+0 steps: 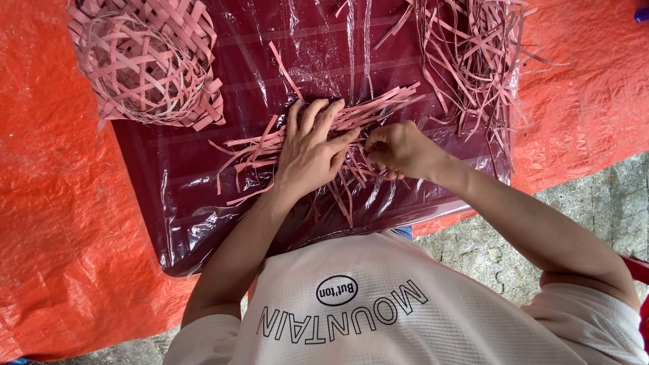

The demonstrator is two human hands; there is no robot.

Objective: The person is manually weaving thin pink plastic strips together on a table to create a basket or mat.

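Pink strips (318, 145): flat bundle crossing at mid surface, some laid roughly horizontal, others fanning down toward the near edge. Partly woven or just overlapped, can't tell under the hands.

Left hand (311, 152): palm down on the bundle, fingers spread and flat, pressing the strips against the surface. Grip spread, not closed round anything.

Right hand (399, 149): just beside the left, fingertips touching the bundle at its right side. Grip pressed together, thumb and fingers pinching a strip end; the exact strip is hidden by the knuckles.

Surface (169, 196): dark maroon top under a clear plastic sheet, glare and wrinkles across it.

Woven basket (145, 61): far left corner of the surface, same pink strip material, open lattice weave, lying tilted with its opening toward the camera. Well apart from both hands.

Loose strip pile (466, 54): far right of the surface, tangled, some ends hanging past the right edge. Apart from the worked bundle.

Orange tarp (61, 203): under and around the surface, left and right. Grey stone ground (595, 203) shows at the lower right. Person's white shirt fills the bottom of the view.
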